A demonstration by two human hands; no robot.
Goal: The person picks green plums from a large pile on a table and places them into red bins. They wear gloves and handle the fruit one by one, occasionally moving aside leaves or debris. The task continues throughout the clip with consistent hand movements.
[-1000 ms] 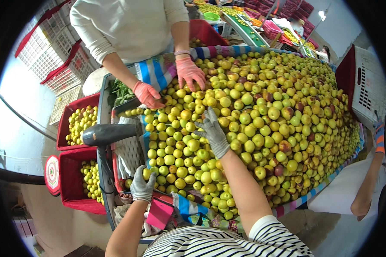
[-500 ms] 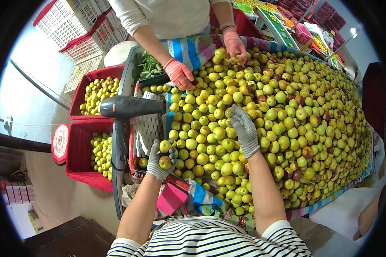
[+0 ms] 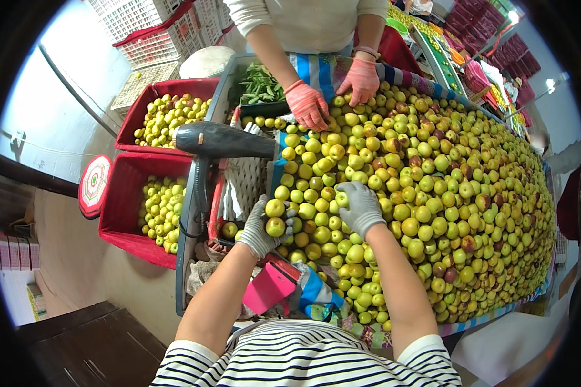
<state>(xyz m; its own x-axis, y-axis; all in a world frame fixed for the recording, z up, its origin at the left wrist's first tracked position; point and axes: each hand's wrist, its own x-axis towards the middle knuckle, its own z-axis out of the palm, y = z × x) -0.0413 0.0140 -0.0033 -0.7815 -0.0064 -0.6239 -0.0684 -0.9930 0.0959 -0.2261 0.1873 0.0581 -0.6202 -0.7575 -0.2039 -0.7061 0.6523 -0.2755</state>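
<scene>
My left hand [image 3: 259, 233], in a grey knit glove, cups two round green fruits [image 3: 275, 226] in its curled fingers, palm up, at the pile's left edge. My right hand [image 3: 361, 208], gloved alike, reaches over the pile [image 3: 445, 193] of small yellow-green fruits, many with reddish-brown patches. Its fingers bend round a green fruit [image 3: 342, 199] at their tips. Just beyond my left hand, a black hair dryer [image 3: 229, 140] lies across the grey tub's edge, above a pale perforated basket [image 3: 250, 175].
Across the pile, a co-worker's pink-gloved hands [image 3: 307, 105] touch the fruit. Two red-lined crates [image 3: 124, 213] with fruit stand on the left, beside a round patterned stool [image 3: 94, 186]. Green leafy pods [image 3: 259, 85] lie in the tub's far corner. A pink pouch [image 3: 269, 287] is near my waist.
My right hand has gone from spread fingers to bending round a fruit. My left hand still holds its two fruits. The co-worker's hands have come closer together. The whole view has shifted slightly.
</scene>
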